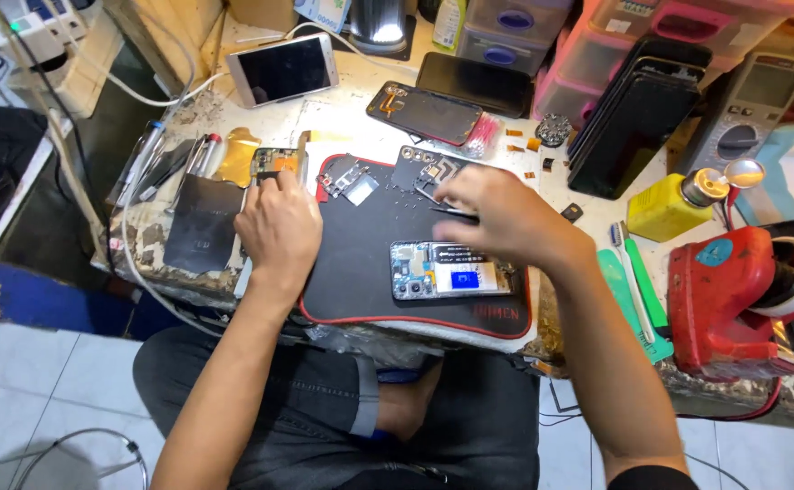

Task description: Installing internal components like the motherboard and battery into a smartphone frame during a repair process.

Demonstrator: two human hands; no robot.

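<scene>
An opened phone [451, 270] with its back removed lies on a black mat [360, 272] with a red edge. My right hand [496, 213] hovers just above the phone's top edge and pinches thin metal tweezers [454, 212] pointing left. My left hand [279, 227] rests at the mat's left edge, its fingertips on a small circuit board part [274, 163]. Small removed parts [347, 177] and a dark cover piece [424, 168] lie at the mat's far edge.
A white phone [283, 70], a dark back cover [426, 112], stacked black phones [637, 113], a yellow bottle [673, 207], a red tape dispenser [732, 299], a multimeter [750, 109], a toothbrush [631, 272] and pink drawers [596, 54] crowd the worn bench. Tools [179, 163] lie left.
</scene>
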